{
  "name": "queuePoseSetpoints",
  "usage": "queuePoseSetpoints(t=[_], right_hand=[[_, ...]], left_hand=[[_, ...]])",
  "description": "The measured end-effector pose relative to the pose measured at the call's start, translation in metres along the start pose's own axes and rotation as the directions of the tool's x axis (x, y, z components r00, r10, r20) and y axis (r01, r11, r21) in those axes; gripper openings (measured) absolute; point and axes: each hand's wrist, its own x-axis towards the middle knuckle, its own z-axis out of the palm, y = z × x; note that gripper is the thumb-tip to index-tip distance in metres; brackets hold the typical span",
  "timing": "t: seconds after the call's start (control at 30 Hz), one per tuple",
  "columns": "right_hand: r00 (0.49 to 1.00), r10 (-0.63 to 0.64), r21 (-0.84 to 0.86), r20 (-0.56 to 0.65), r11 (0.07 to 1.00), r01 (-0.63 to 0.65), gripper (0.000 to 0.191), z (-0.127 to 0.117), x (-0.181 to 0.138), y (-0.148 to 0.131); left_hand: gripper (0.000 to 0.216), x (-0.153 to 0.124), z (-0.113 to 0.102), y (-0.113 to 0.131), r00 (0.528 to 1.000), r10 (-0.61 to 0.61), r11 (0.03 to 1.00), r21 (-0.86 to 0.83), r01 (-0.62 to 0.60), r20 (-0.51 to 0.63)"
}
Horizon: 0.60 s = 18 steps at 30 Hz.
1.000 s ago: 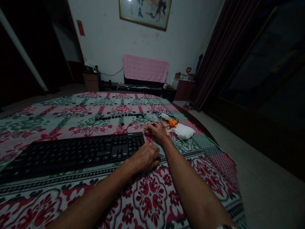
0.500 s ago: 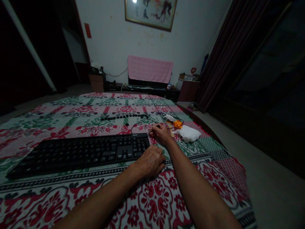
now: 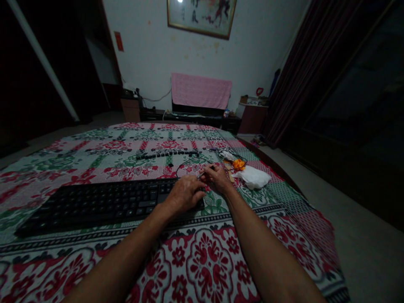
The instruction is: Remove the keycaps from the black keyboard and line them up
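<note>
Covering the right end of the black keyboard [image 3: 104,203] from this angle, the left hand [image 3: 185,192] sits near the center of the frame with its fingers bent toward the other hand; can't tell if it's got anything between them. The right hand [image 3: 217,177] is just beside it, a bit to the right, fingertips closed on some slim tool [image 3: 212,167] with a dark end, too small and dim to say what exactly. Keyboard itself runs from the lower left to about mid-frame, lying flat on a red, green and white floral tablecloth [image 3: 210,263]. Beyond it, around the middle of the frame, there's a line of small black keycaps [image 3: 167,154], plus a single black keycap [image 3: 171,165] off on its own, closer to the keyboard. A thin black cable [image 3: 189,160] curves up behind the hands. Right of center you've got a crumpled white bag [image 3: 255,178], a bright orange bundle [image 3: 239,164] and a flat wooden stick [image 3: 231,176], all bunched near the right hand. Pink towel [image 3: 201,90] hangs at upper center.
</note>
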Motion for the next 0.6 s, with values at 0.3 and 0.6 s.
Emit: queuePoseSetpoints(t=[0.3,0.6], right_hand=[[1.0,-0.003,-0.008,0.009,1.0,0.003,0.028,0.001,0.0,-0.001],[0.999,-0.019,-0.021,0.032,1.0,0.019,0.026,-0.001,0.001,0.001]], left_hand=[[0.037,-0.006,-0.008,-0.061,0.908,-0.414,0.759,-0.525,0.384,0.066],[0.037,-0.008,-0.008,-0.063,0.936,-0.344,0.786,-0.521,0.332,0.078]])
